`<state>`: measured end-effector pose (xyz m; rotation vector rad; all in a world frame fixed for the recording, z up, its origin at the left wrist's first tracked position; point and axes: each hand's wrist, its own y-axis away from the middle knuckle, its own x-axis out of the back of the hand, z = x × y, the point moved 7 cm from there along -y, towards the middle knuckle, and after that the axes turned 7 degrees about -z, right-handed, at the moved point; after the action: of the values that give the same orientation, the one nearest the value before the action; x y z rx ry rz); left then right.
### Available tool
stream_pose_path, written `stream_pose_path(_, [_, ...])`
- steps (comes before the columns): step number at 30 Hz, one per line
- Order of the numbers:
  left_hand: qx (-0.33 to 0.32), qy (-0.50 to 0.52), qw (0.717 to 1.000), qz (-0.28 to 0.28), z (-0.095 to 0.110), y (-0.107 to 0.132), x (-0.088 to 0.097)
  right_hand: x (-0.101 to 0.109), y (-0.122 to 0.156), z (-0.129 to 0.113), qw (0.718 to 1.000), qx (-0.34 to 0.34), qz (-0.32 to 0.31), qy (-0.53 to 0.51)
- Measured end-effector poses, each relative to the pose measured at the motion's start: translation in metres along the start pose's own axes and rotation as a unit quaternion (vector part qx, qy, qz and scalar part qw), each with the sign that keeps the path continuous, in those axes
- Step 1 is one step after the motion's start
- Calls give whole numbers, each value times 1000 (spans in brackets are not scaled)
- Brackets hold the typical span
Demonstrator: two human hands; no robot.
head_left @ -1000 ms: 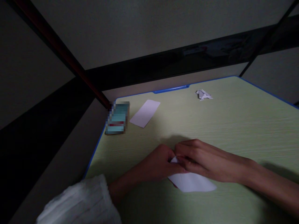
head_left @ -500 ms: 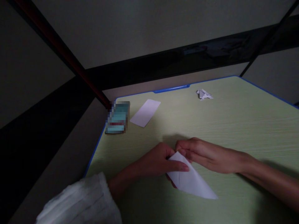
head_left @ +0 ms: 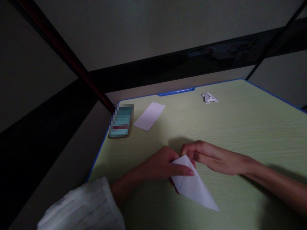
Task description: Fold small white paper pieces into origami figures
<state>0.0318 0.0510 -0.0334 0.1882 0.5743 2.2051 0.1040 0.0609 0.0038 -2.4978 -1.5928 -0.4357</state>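
A folded sheet of white paper (head_left: 197,188) is held above the table, its long pointed end slanting down to the right. My left hand (head_left: 165,164) is closed on it, thumb lying across the front and fingers behind. At the paper's upper corner, my right hand (head_left: 206,156) pinches with thumb and forefinger. What its fingertips grip behind that corner is partly hidden, but they touch the paper.
A pale table (head_left: 240,127) with a blue edge lies below. Toward the back left are a flat white paper strip (head_left: 150,116) and a pixelated phone-like object (head_left: 121,121). A small folded paper figure (head_left: 209,97) sits at the back right, beyond a blue handle strip (head_left: 177,92).
The folded paper has tilted slightly, its pointed end swinging down and a little left. My right hand's fingertips have shifted slightly at the upper corner. Both hands otherwise keep their places.
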Motion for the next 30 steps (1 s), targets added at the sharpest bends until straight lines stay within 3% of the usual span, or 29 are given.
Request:
stream_pose_path(10, [-14, 0, 1000, 8, 0, 0, 2, 5, -3, 5, 999, -26, 36, 2])
stream_pose_path(19, [-13, -7, 1000, 3, 0, -1, 2, 2, -1, 1, 999, -8, 28, -12])
stream_pose_path(25, [-48, -9, 995, 90, 3, -1, 14, 5, -4, 11, 989, -37, 75, -119])
stream_pose_path(30, [-90, 17, 989, 118, 9, -1, 17, 8, -5, 12, 991, -63, 107, -58])
